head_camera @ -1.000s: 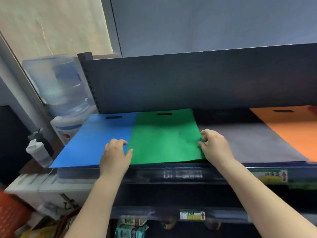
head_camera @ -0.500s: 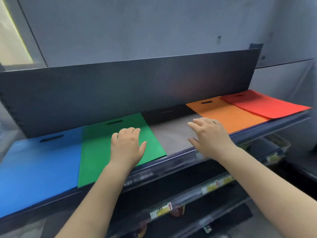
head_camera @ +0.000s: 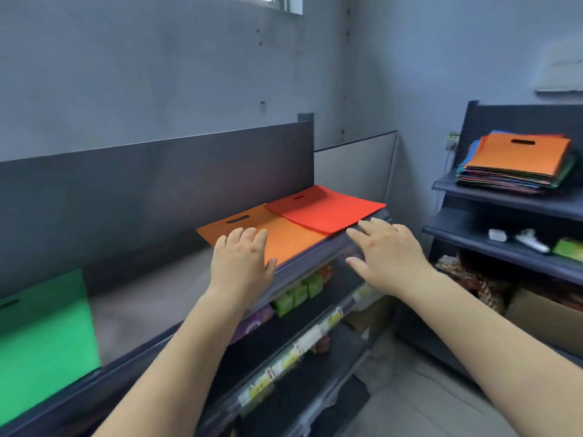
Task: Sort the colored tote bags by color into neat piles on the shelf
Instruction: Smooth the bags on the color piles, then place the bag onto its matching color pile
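On the top shelf (head_camera: 303, 266) lie a green tote bag (head_camera: 41, 335) at the far left, an orange tote bag (head_camera: 284, 231) and a red tote bag (head_camera: 325, 211) overlapping the orange one's right corner. My left hand (head_camera: 241, 263) hovers with straight fingers over the near left part of the orange bag; whether it touches is unclear. My right hand (head_camera: 388, 253) is spread, holding nothing, in front of the shelf edge near the red bag. A mixed stack of colored tote bags (head_camera: 517, 165), orange on top, sits on a second shelf unit at the right.
A bare grey stretch of shelf (head_camera: 151, 294) lies between green and orange bags. A dark back panel (head_camera: 157, 187) rises behind the shelf. Lower shelves hold green cartons (head_camera: 298, 294) and price tags. The right shelf unit (head_camera: 504, 247) carries small items and a cardboard box (head_camera: 545, 323).
The view has swung right; the blue bag has left the frame. Both hands moved right, from the green bag and grey gap toward the orange and red bags. The stack on the right unit came into view.
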{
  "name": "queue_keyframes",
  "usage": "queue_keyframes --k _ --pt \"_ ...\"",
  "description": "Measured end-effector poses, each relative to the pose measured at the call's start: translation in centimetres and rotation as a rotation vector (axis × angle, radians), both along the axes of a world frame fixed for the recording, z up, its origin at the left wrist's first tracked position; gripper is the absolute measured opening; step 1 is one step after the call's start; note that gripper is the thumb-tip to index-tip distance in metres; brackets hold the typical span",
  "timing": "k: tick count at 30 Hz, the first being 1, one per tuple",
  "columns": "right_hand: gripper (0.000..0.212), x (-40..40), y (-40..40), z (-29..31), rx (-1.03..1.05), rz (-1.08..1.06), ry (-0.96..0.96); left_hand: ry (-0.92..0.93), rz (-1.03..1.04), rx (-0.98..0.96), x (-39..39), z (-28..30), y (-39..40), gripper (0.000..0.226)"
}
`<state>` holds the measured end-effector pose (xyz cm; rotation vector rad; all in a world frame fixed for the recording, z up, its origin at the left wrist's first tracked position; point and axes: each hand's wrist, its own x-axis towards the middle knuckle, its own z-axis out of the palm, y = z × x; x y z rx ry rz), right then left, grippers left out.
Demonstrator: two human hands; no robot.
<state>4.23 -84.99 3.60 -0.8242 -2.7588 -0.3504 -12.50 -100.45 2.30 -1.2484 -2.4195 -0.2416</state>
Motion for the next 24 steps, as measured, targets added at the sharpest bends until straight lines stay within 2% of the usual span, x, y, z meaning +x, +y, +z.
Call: queue_keyframes --k 7,12,24 --pt "0.061 8.9 11.5 0.0 0.017 -0.184 -0.069 0.029 -0.123 -0.004 6.7 -0.5 14.0 0.058" --pt "0.062 13.3 18.0 -0.9 -0.050 -0.311 -0.086 0.016 -0.209 -0.046 10.1 -0.9 22.2 0.058" --pt "0.061 17.6 35.4 -2.3 -0.068 -0.521 -0.078 0.083 -0.456 -0.082 12.5 -1.7 44.7 0.055"
